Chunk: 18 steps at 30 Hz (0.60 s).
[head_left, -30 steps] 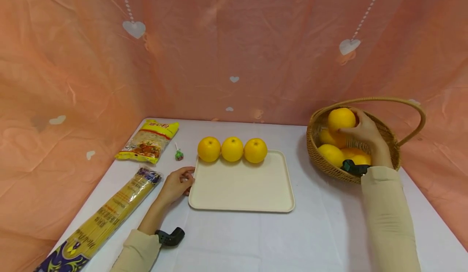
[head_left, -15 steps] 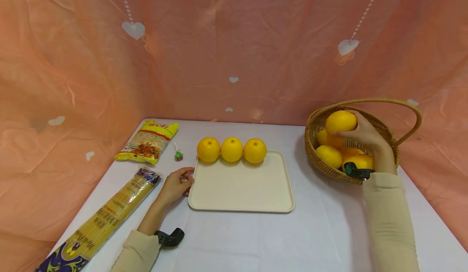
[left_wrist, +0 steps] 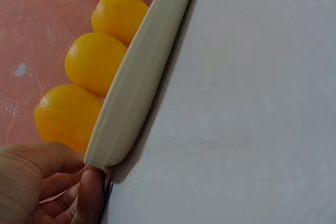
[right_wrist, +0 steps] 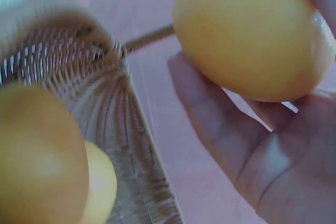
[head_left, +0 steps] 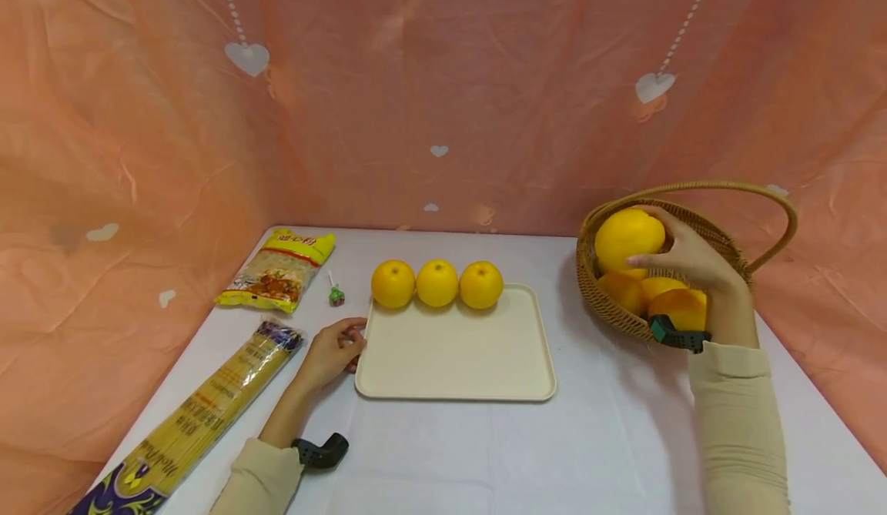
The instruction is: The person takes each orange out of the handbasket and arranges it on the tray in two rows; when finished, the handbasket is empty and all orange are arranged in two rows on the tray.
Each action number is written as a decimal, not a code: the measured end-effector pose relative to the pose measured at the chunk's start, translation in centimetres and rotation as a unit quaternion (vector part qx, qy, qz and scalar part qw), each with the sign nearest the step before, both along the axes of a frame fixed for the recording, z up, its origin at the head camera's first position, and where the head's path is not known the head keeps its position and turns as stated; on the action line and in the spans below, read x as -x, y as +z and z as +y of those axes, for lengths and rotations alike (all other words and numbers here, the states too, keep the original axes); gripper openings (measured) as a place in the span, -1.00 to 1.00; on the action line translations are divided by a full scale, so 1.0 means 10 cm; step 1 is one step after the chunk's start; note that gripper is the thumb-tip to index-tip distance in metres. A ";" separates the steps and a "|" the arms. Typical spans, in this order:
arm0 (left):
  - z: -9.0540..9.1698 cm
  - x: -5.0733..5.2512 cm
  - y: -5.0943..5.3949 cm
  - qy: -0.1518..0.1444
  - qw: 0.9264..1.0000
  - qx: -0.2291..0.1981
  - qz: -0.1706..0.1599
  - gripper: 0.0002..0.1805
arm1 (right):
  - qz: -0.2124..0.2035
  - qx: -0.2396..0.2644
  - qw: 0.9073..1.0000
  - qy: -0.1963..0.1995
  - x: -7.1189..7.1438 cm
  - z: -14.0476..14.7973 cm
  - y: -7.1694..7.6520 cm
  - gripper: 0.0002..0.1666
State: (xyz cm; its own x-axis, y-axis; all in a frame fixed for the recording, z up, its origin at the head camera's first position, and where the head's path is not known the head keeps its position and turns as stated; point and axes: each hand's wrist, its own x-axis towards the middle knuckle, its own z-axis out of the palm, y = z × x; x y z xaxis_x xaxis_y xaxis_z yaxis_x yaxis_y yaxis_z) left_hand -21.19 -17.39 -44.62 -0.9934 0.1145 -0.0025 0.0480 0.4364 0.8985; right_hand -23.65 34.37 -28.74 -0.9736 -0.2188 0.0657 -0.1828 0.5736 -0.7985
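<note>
My right hand (head_left: 689, 257) grips an orange (head_left: 627, 239) at the left side of the wicker basket (head_left: 603, 315). In the right wrist view, the fingers and thumb curl round this orange (right_wrist: 252, 35), which is raised over the basket. More oranges (head_left: 682, 309) lie inside, partly hidden by the hand and wrist. My left hand (head_left: 331, 353) holds the left edge of a cream tray (head_left: 457, 353); the left wrist view has thumb and fingers at the tray's corner (left_wrist: 142, 87). Three oranges (head_left: 436, 284) stand in a row along the tray's back edge.
To the left lie a yellow bag of dry food (head_left: 277, 269), a lollipop (head_left: 336, 293) and a long pack of spaghetti (head_left: 201, 415). The basket's handle (head_left: 783, 222) arches up on the right. A pink curtain (head_left: 443, 99) hangs behind the white-covered table (head_left: 485, 453).
My right hand has lifted the orange and shifted it slightly left, and it looks larger in the head view. The left hand and the tray have stayed in place.
</note>
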 end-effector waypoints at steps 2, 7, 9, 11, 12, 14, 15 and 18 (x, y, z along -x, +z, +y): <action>0.00 0.00 -0.01 0.003 1.000 0.003 -0.002 -0.58 | 0.015 0.060 0.997 0.037 -0.02 -0.05 -0.03 -0.16; 0.00 0.00 -0.01 0.006 1.000 0.007 -0.003 -0.58 | 0.046 0.196 0.966 0.162 -0.04 -0.21 -0.12 -0.13; 0.00 0.00 -0.01 0.004 1.000 0.002 -0.003 -0.58 | 0.053 0.220 0.956 0.188 -0.05 -0.29 -0.15 -0.08; 0.00 0.00 -0.01 0.000 1.000 -0.003 -0.001 -0.58 | 0.060 0.220 0.955 0.188 -0.07 -0.37 -0.18 -0.07; 0.00 0.00 -0.01 0.001 1.000 -0.007 -0.003 -0.58 | 0.063 0.222 0.955 0.185 -0.08 -0.41 -0.19 -0.07; 0.00 0.00 0.00 0.000 1.000 -0.009 -0.004 -0.58 | 0.065 0.232 0.955 0.176 -0.11 -0.50 -0.23 -0.07; 0.00 -0.01 0.01 0.000 1.000 -0.009 -0.005 -0.58 | 0.065 0.241 0.953 0.172 -0.12 -0.54 -0.24 -0.08; 0.01 -0.01 0.02 0.005 1.000 -0.008 -0.011 -0.58 | 0.057 0.286 0.941 0.171 -0.14 -0.67 -0.31 -0.12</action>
